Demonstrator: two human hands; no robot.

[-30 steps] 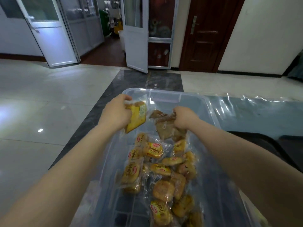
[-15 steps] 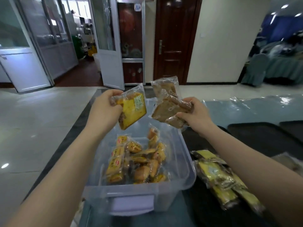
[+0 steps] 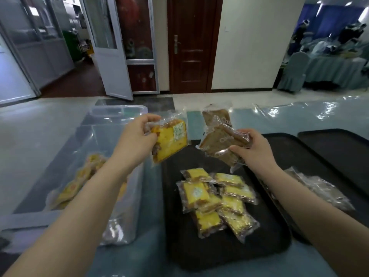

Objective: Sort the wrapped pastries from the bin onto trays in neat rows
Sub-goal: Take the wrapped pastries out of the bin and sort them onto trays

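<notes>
A: Yellow cake in crinkly clear film, a square slab with a pale label, is what the left hand pinches by one corner: the yellow wrapped pastry. A second ago both hands were down in the clear plastic bin; now they are up and out of it, just beyond the far edge of the flat black tray.

B: So the pick is done and placing comes next?

A: That is my reading. The right hand has its fingers curled round the brown wrapped pastries, at least two flat slices in glossy film.

B: And the tray itself?

A: Matte, dark, with rounded corners. On it lies the heap of yellow packets, overlapping and askew, no neat row yet. The bin stands just left of the tray, with more small orange-labelled packets inside. Just right of the tray, a second black tray holds the pale brownish packets; a third dark tray sits beyond that.

B: Only the one view?

A: Only the head camera.
</notes>
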